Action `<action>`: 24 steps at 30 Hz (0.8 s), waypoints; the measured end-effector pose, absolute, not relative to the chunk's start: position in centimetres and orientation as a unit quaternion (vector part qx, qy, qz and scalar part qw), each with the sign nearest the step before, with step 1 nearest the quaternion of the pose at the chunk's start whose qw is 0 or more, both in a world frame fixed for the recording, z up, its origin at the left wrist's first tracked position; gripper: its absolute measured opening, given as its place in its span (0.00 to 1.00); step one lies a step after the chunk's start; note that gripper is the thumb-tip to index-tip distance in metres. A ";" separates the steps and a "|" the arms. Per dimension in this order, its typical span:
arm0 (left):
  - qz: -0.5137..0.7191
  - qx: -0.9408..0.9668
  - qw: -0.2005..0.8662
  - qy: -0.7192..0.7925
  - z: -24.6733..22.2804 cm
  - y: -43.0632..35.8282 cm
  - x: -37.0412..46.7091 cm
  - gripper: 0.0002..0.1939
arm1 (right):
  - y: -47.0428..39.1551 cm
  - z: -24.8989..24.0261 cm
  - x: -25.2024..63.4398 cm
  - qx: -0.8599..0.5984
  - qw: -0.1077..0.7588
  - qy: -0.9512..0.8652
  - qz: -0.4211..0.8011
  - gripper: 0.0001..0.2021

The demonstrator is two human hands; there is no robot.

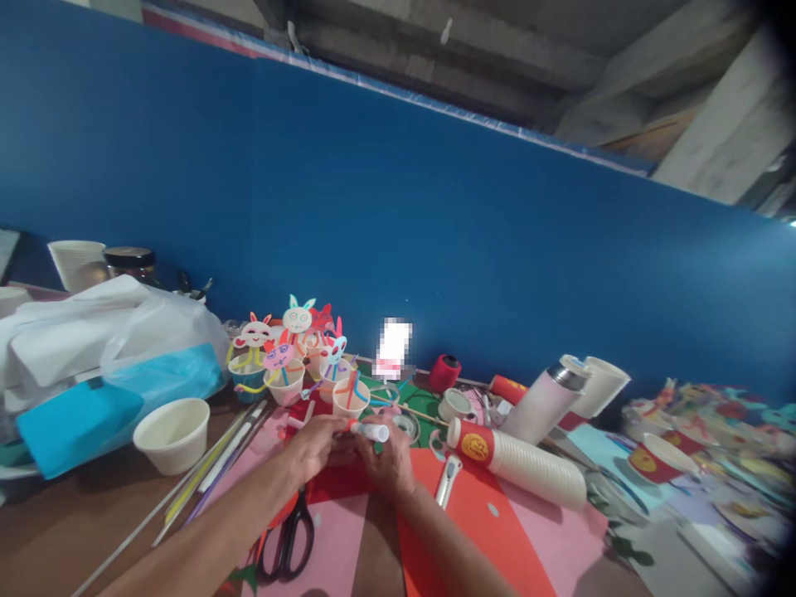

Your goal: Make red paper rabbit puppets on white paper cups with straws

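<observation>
The tube (pixel 376 433) is over red paper (pixel 339 487), mid-desk (pixel 50 531), pinched by the person's right hand (pixel 386 458). The left hand (pixel 318 448) is curled just beside the tube's orange end; whether it pinches anything cannot be told. Scissors (pixel 287 543) lie nearer the desk's front edge, a knife (pixel 448 482) just right of the right hand. Toward the back edge, a cup (pixel 349 410) holds coloured strips.

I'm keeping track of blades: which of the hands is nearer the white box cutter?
Right. The right hand is left of the white box cutter, slightly higher in the picture; the left hand is farther left, past the right hand.
</observation>
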State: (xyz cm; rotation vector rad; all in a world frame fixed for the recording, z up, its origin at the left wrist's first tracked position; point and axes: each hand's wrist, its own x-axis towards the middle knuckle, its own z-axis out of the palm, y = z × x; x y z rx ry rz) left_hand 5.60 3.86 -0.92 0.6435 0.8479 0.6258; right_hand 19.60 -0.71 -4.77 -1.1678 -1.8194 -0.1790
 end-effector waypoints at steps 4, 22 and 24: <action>0.299 0.307 0.806 0.409 -0.7 3.7 5.6 0.03 | -0.6 -4.9 19.8 -0.477 0.469 -0.740 -0.072 0.07; 0.296 0.294 0.812 0.408 -1.3 3.6 5.4 0.03 | -1.0 -4.4 19.5 -0.466 0.482 -0.739 -0.067 0.07; 0.295 0.289 0.817 0.403 -1.5 3.5 5.4 0.03 | -1.0 -4.4 19.5 -0.468 0.487 -0.735 -0.062 0.07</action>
